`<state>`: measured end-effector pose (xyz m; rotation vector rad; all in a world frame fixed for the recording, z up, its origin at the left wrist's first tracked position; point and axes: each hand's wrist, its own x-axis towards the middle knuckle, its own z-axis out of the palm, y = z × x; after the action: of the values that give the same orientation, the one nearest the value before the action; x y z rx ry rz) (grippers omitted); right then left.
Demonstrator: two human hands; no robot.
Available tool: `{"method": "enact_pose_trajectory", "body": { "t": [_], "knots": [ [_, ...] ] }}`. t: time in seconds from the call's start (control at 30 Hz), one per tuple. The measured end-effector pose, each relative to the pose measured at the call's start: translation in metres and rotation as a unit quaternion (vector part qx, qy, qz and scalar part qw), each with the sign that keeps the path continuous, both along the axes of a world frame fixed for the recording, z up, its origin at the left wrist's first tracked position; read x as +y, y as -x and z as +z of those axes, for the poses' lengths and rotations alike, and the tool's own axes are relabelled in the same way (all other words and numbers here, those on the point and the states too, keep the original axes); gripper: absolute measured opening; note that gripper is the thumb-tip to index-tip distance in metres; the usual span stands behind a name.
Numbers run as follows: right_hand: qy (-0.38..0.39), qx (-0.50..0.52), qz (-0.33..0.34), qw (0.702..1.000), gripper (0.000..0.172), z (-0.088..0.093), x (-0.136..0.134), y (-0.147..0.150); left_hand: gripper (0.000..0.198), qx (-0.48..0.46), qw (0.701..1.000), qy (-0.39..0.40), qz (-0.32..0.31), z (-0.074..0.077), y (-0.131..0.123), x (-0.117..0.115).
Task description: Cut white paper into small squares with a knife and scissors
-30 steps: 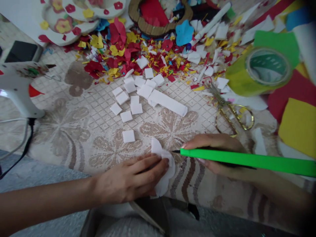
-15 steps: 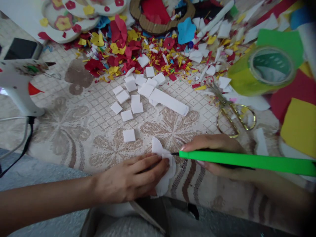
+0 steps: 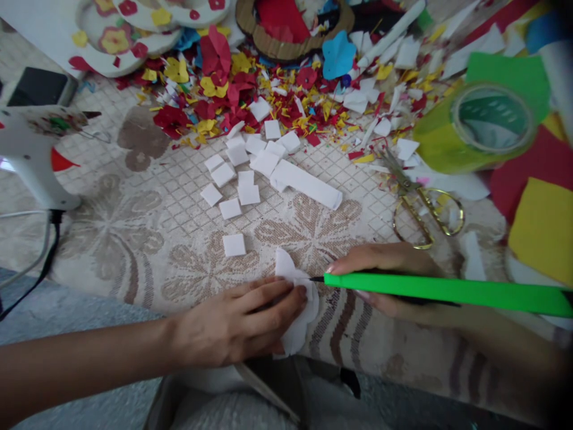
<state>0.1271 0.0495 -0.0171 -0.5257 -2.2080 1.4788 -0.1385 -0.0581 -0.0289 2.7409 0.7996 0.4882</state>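
A white scalloped-edged piece [image 3: 308, 304], paper or thin foam, lies at the near edge of the table. The bent fingers of my left hand [image 3: 250, 325] press down on it and hold it; my thumb is mostly hidden. From the right, my right hand [image 3: 389, 263] grips a long, bright green tool [image 3: 439, 294] with a black tip and a thin point. That point touches or hovers just over the white piece beside my left fingertips; its exact kind is unclear. Just beyond my left hand lies a small white square [image 3: 234, 245].
Several white squares [image 3: 222, 175] and a white strip [image 3: 308, 185] lie mid-table. Gold-handled scissors [image 3: 421, 203] and a tape roll [image 3: 474, 128] sit to the right. A glue gun [image 3: 36, 155] with a cable stands left. Coloured paper scraps [image 3: 268, 89] and a cardboard frame [image 3: 290, 51] lie behind.
Almost nothing differs. The green tool's tip has shifted very slightly left, while my left hand and the white piece stay put.
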Motion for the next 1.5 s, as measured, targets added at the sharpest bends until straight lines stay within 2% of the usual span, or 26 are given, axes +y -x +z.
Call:
{"method": "enact_pose_trajectory", "body": {
  "t": [0.3, 0.47, 0.7, 0.93, 1.13, 1.5],
  "knots": [
    [0.005, -0.004, -0.004, 1.000, 0.033, -0.005, -0.001, -0.002, 0.035, 0.012, 1.000, -0.003, -0.001, 0.001, 0.001, 0.000],
    [0.011, -0.025, 0.028, 0.999, 0.035, -0.006, 0.005, -0.004, 0.031, 0.014, 1.000, 0.003, 0.000, 0.001, 0.001, 0.000],
    [0.002, -0.045, 0.040, 0.998, 0.038, -0.009, 0.007, -0.009, 0.029, 0.010, 1.000, 0.005, -0.008, 0.001, 0.001, 0.001],
    [-0.016, -0.022, -0.005, 1.000, 0.035, -0.003, -0.001, -0.005, 0.029, 0.006, 1.000, 0.016, -0.006, 0.001, 0.001, 0.002],
    [-0.058, -0.039, -0.055, 0.996, 0.033, -0.007, -0.013, -0.008, 0.030, 0.014, 1.000, 0.018, -0.007, 0.001, 0.001, 0.001],
    [-0.083, -0.067, -0.091, 0.990, 0.034, -0.006, -0.024, -0.015, 0.034, 0.008, 1.000, 0.010, -0.007, 0.001, 0.001, 0.002]
  ]
}}
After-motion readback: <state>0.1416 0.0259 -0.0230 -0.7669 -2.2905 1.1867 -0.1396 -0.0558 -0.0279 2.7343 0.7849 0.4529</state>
